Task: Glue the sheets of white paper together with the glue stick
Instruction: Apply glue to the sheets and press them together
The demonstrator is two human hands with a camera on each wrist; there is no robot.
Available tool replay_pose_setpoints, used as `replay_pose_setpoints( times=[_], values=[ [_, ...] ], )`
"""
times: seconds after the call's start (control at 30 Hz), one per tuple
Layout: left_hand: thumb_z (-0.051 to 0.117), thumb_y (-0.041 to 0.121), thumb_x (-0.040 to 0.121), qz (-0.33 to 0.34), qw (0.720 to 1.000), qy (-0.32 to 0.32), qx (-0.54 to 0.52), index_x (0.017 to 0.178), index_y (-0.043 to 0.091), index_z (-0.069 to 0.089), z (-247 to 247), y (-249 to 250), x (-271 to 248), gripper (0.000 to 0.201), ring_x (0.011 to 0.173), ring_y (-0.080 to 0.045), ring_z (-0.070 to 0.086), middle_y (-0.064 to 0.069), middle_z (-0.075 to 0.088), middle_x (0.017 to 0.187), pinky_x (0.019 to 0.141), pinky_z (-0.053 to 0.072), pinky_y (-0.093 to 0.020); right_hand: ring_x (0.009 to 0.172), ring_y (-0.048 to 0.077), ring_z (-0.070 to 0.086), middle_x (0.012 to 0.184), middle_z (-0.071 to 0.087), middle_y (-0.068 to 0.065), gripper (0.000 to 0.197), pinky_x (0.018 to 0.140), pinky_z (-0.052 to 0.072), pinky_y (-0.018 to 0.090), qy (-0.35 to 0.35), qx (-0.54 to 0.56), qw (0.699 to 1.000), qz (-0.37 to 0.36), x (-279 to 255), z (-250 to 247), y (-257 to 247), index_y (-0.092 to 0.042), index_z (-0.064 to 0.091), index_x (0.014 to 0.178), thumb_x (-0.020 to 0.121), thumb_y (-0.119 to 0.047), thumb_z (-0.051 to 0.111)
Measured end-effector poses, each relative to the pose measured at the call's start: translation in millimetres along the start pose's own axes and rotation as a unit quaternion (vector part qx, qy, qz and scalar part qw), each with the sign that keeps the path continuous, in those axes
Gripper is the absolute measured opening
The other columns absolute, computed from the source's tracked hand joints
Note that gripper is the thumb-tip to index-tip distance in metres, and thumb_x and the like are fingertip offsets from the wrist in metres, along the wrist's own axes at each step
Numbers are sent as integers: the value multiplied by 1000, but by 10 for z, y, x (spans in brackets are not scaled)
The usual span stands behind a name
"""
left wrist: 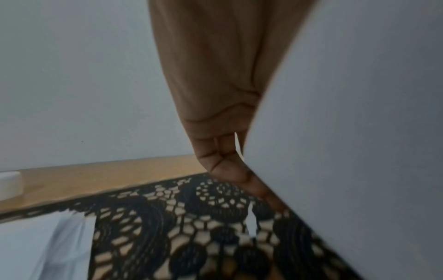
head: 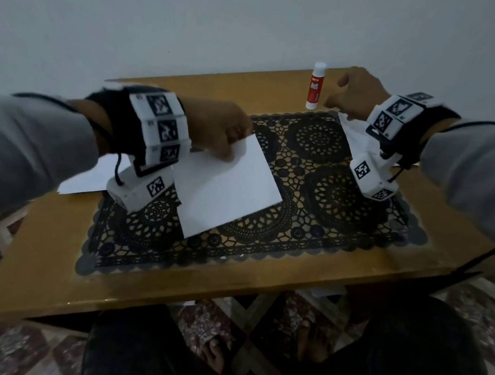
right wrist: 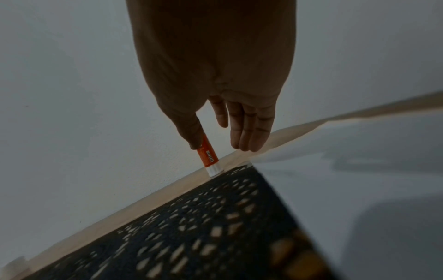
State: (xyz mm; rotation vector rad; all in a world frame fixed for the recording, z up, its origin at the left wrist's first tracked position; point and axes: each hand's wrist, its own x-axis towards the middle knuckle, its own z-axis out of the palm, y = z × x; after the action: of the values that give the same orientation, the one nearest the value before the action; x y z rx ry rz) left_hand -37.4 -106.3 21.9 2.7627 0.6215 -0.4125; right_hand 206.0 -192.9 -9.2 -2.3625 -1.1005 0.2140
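Observation:
A red and white glue stick stands upright with its cap on at the far edge of the wooden table. My right hand hovers just right of it with straight, spread fingers, holding nothing. My left hand pinches one corner of a white sheet, which hangs tilted above the black lace mat. A second white sheet lies flat at the left, partly under my left wrist. More white paper lies below my right hand.
The table stands against a plain grey wall. A small white round object sits on the table's far left. My knees and bare feet are under the near edge, over a patterned floor.

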Motion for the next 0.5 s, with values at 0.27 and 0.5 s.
replay_pose_setpoints(
  times=[0.27, 0.5],
  values=[
    [64, 18, 87, 55, 991, 56, 109, 133, 18, 39, 411, -62, 77, 52, 102, -26, 53, -8, 55, 118, 77, 41, -34, 88, 24, 58, 106, 64, 12, 41, 63, 38, 24, -22, -14, 999, -20, 274, 163, -124, -4, 65, 114, 85, -33, 67],
    [56, 30, 91, 100, 983, 96, 118, 133, 20, 42, 469, 50, -448, 45, 110, -23, 45, -7, 43, 124, 93, 44, -42, 61, 13, 50, 76, 59, 5, 17, 53, 34, 23, 11, 32, 999, -20, 275, 261, -197, -9, 66, 88, 84, -25, 66]
  ],
)
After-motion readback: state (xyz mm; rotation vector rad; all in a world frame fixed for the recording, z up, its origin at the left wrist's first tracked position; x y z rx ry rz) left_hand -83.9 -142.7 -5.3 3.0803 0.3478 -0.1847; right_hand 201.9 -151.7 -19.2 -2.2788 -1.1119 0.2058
